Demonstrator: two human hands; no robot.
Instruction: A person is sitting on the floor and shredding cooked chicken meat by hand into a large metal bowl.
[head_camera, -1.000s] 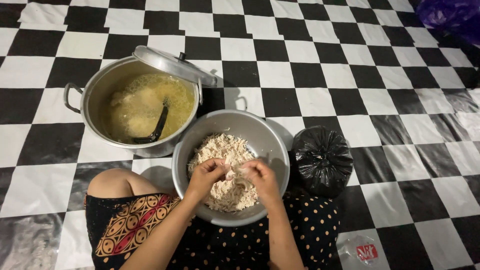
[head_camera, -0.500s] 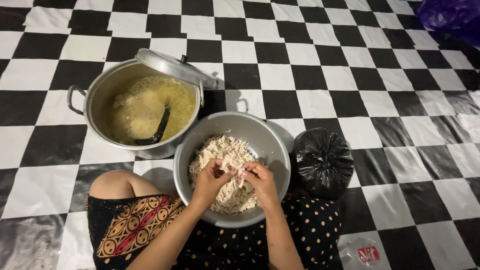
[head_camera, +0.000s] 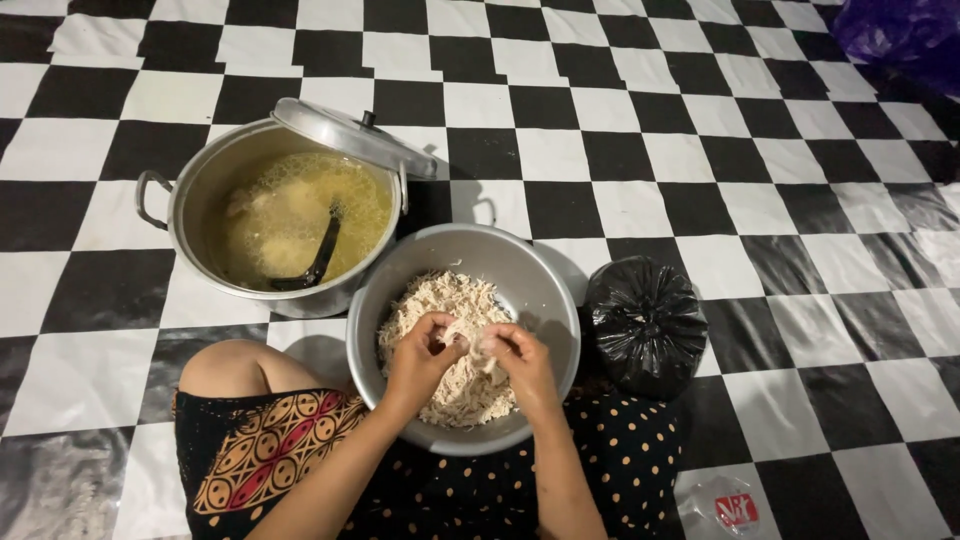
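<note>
Both hands meet over the round grey metal bowl (head_camera: 540, 290): the left hand (head_camera: 420, 358) and right hand (head_camera: 520, 362) each pinch one pale piece of cooked meat (head_camera: 462, 335) between them, pulling it apart above the heap of pale shreds (head_camera: 440, 305). Shredding seems midway; next, likely dropping the strands and picking another chunk. Beside the bowl stand a steel pot of yellow broth (head_camera: 290, 215) and a knotted black plastic bag (head_camera: 645, 320), on the checkered floor (head_camera: 700, 150).

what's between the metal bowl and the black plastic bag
Nothing: in the head view the metal bowl and black plastic bag sit nearly side by side, only shadowed floor between.
</note>
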